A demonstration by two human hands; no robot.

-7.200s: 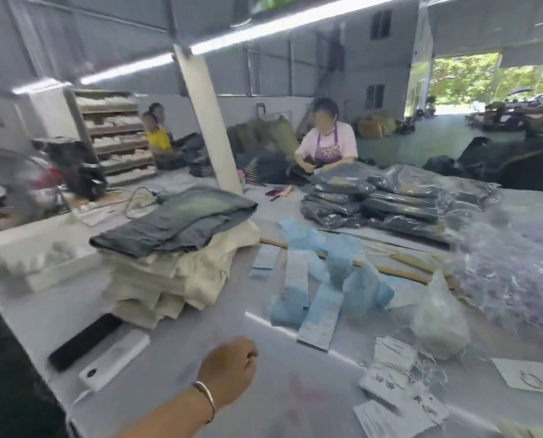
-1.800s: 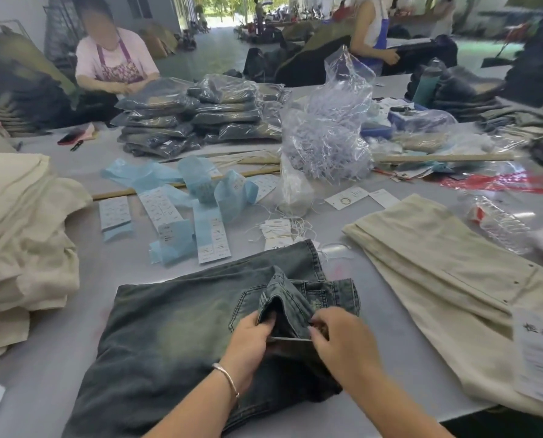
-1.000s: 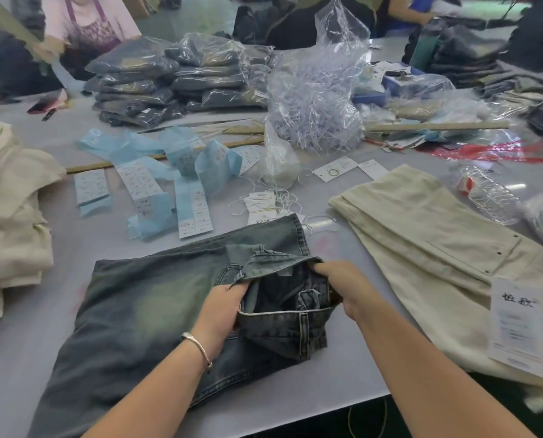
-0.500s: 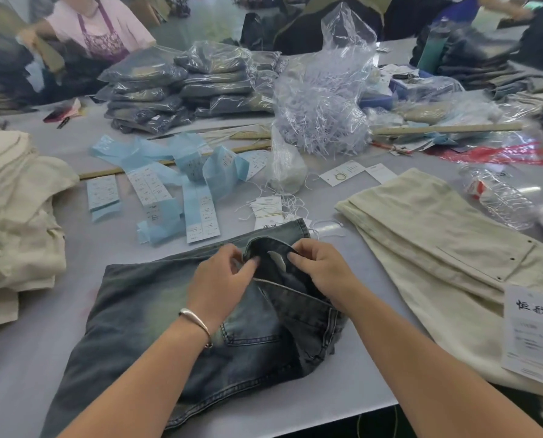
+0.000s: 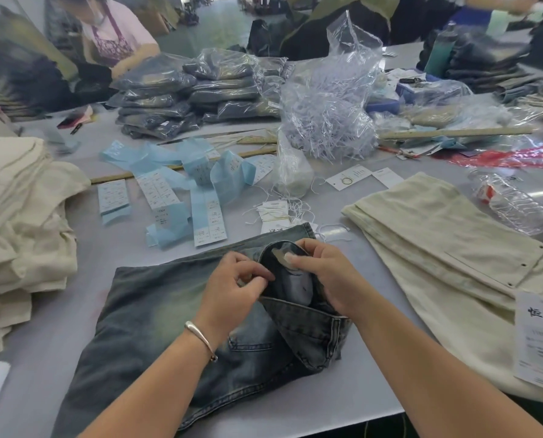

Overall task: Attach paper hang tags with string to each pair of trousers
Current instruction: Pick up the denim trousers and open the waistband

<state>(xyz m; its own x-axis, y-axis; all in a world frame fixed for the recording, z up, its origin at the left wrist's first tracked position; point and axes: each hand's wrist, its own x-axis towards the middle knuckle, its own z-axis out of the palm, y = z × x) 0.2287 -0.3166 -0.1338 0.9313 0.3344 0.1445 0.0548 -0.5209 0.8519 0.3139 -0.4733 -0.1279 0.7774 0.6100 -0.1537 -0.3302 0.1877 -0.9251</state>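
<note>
Denim trousers (image 5: 156,311), faded grey-blue with a pale greenish patch, lie folded flat at the table's (image 5: 343,403) near edge, their waistband turned open to show the dark inside. Left hand (image 5: 232,289), with a silver bangle (image 5: 200,335) on its wrist, has its fingers curled, pinching the waistband's left rim. Right hand (image 5: 327,276) pinches the raised rim opposite, thumb on a pale label inside. Hang tags (image 5: 275,211) with white string lie just beyond the trousers.

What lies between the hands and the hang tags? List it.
Only the jeans. Both the left hand and the right hand pinch the opened waistband, and the hang tags lie just past the jeans' far edge, partly under it. Loose string lies beside them; nothing else intervenes.
</note>
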